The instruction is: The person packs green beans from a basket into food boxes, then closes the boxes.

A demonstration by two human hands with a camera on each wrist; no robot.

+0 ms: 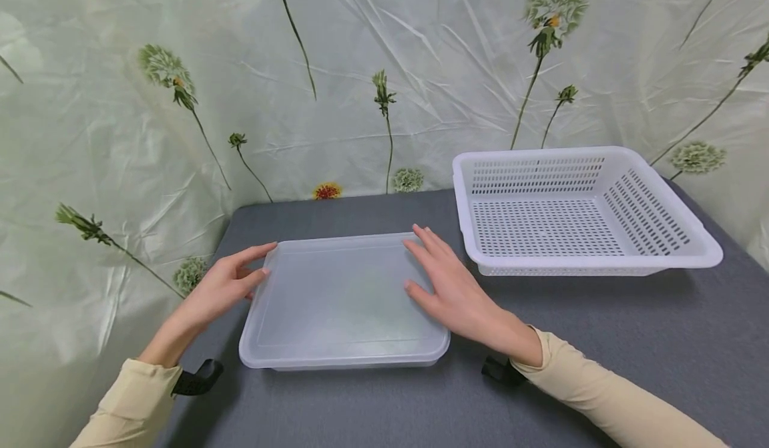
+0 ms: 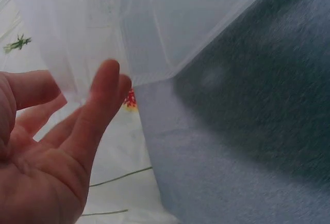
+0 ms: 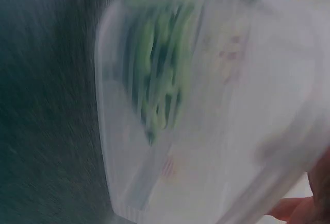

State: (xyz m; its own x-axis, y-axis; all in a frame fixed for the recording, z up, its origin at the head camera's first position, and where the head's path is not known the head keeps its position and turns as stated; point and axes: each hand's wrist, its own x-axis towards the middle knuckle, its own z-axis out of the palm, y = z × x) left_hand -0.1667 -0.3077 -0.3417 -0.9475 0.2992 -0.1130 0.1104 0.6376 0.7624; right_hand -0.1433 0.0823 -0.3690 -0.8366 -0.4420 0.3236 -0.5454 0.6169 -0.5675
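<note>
A translucent plastic box with a flat lid (image 1: 348, 301) lies on the grey table. My left hand (image 1: 225, 284) is at the box's left edge, with index finger and thumb tips at the rim and a gap between them. In the left wrist view the fingers (image 2: 105, 80) are bent loosely beside the box corner (image 2: 154, 54). My right hand (image 1: 447, 291) lies over the lid's right side with fingers spread. Through the box wall in the right wrist view, blurred long green shapes (image 3: 160, 64) show; I cannot tell their kind.
A white perforated basket (image 1: 577, 261) stands at the right rear of the grey table (image 1: 372, 411). Behind and to the left hangs a pale sheet (image 1: 348, 134) printed with flowers. A black strap (image 1: 201, 376) is on the left wrist.
</note>
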